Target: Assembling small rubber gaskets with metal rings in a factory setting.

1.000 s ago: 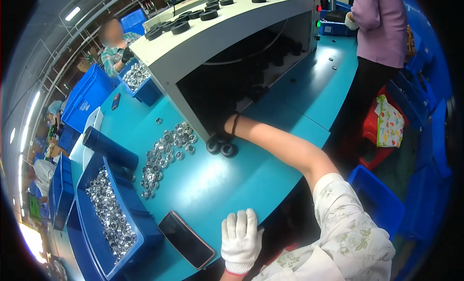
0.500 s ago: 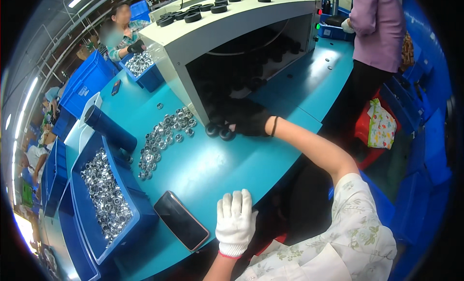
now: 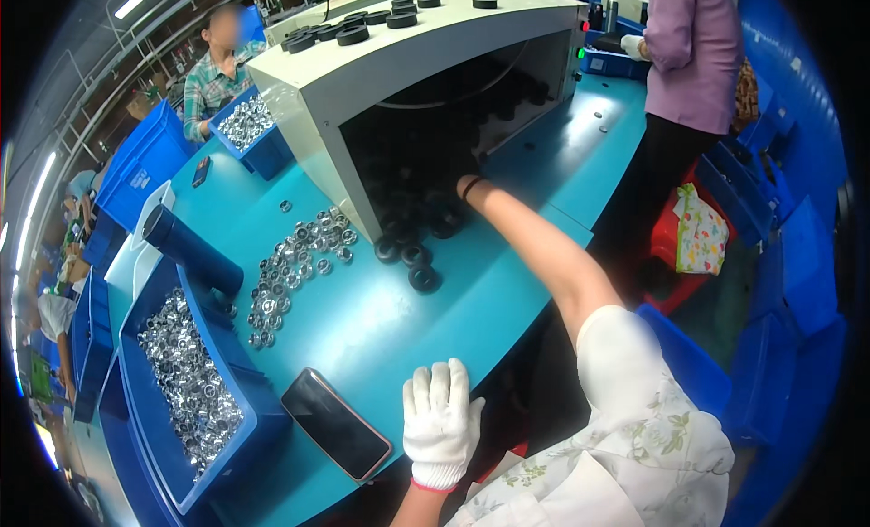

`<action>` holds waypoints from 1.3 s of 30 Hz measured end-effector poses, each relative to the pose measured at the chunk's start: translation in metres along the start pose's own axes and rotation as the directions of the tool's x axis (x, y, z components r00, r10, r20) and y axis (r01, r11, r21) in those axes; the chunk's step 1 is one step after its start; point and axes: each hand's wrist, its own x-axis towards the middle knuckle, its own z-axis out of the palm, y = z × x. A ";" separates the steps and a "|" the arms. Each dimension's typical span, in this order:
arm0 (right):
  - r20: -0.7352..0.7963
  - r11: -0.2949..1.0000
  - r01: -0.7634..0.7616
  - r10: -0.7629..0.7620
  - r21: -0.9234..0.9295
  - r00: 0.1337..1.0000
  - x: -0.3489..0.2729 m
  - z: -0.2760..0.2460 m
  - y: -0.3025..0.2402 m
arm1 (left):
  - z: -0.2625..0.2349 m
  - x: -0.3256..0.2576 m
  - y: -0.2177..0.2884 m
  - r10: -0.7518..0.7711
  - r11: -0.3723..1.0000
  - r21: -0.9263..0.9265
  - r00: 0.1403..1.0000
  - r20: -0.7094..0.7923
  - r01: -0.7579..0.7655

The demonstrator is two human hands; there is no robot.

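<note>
Reaching deeper now, my right hand (image 3: 450,193) has gone past the wrist band into the dark mouth of the cream-coloured box-shaped machine (image 3: 399,65), where half a second ago it was out by the loose rings; whether it is open or clenched I cannot tell from here. Three black rubber rings (image 3: 410,258) lie on the teal tabletop (image 3: 381,319) just outside that opening, with more inside, too dim to count. My left hand (image 3: 439,423), in a white knit glove, lies flat with fingers spread, holding nothing, beside one black smartphone (image 3: 335,423). Left of that, a scatter of shiny metal rings (image 3: 294,264), too many to count, and one blue plastic bin (image 3: 231,418) full of the same.
</note>
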 end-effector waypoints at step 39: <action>0.444 0.971 -0.127 0.024 0.205 0.896 -0.094 -0.081 -0.057 | -0.026 -0.025 -0.020 -0.081 0.991 -0.117 0.990 -0.114 0.068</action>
